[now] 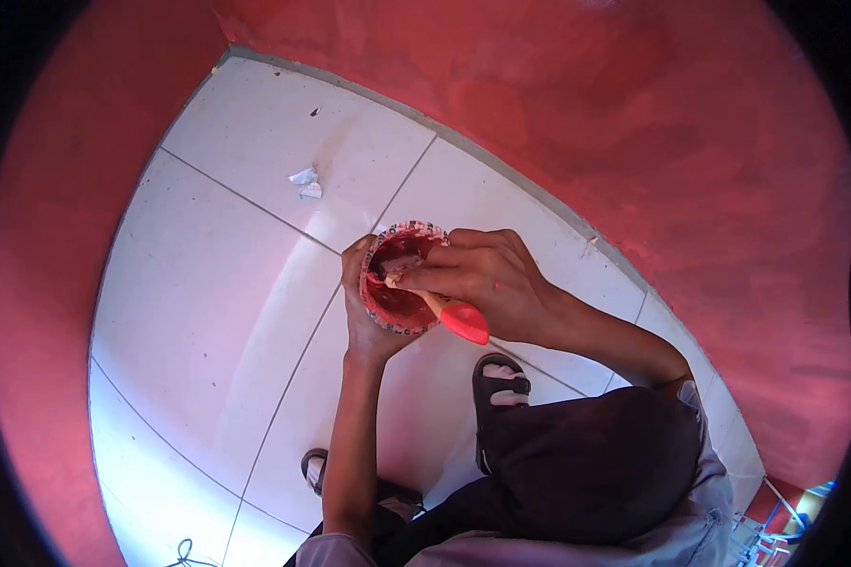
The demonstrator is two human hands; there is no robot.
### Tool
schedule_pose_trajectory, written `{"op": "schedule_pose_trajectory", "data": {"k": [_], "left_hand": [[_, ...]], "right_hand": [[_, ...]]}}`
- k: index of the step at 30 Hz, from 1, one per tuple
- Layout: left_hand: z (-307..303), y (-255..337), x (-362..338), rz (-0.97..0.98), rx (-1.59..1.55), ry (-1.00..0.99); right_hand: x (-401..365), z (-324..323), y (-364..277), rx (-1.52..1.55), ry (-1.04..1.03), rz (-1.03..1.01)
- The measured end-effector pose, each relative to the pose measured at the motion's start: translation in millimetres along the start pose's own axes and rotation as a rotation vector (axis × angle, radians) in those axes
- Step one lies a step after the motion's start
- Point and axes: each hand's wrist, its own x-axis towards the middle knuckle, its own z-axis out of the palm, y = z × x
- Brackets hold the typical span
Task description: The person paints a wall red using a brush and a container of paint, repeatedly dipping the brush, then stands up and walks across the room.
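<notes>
My left hand [357, 300] is wrapped around the side of a round cup [413, 228] with a printed rim, smeared inside with red paint [397, 304]. Over the cup's mouth, the fingers of my right hand [487, 279] are closed on a paintbrush [463, 322]. Its handle is pale wood with a red end that sticks out over the rim towards me. The brush's other end is down in the cup, mostly hidden by my fingers. Both hands are held above the tiled floor, in front of my knees.
Red walls [633, 123] meet in a corner ahead, over a floor of white tiles [208, 283]. A scrap of torn paper [305, 182] lies on the tiles. My sandalled foot [503, 378] is below. A wire rack [766, 543] stands at the lower right, and a thin cord [187, 553] lies lower left.
</notes>
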Motion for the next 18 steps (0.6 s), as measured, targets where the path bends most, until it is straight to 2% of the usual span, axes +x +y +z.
{"op": "schedule_pose_trajectory", "data": {"k": [3, 7, 10, 16, 18], "left_hand": [[3.2, -5.1, -2.3, -0.093, -0.138, 0.02], [-3.4, 0.1, 4.4, 0.071, 0.191, 0.018], [-6.0, 5.2, 5.6, 0.115, 0.289, 0.022], [6.8, -6.6, -0.4, 0.168, 0.144, 0.154], [12.7, -10.3, -5.4, 0.148, 0.079, 0.184]], "right_hand": [[-1.0, 0.9, 3.8, 0.003, 0.013, 0.024], [-0.4, 4.8, 6.0, 0.071, 0.091, 0.032], [2.2, -4.9, 1.0, 0.077, -0.042, 0.083], [-1.7, 9.0, 0.3, 0.29, 0.037, 0.239], [-1.0, 7.9, -2.6, 0.287, -0.017, 0.302]]}}
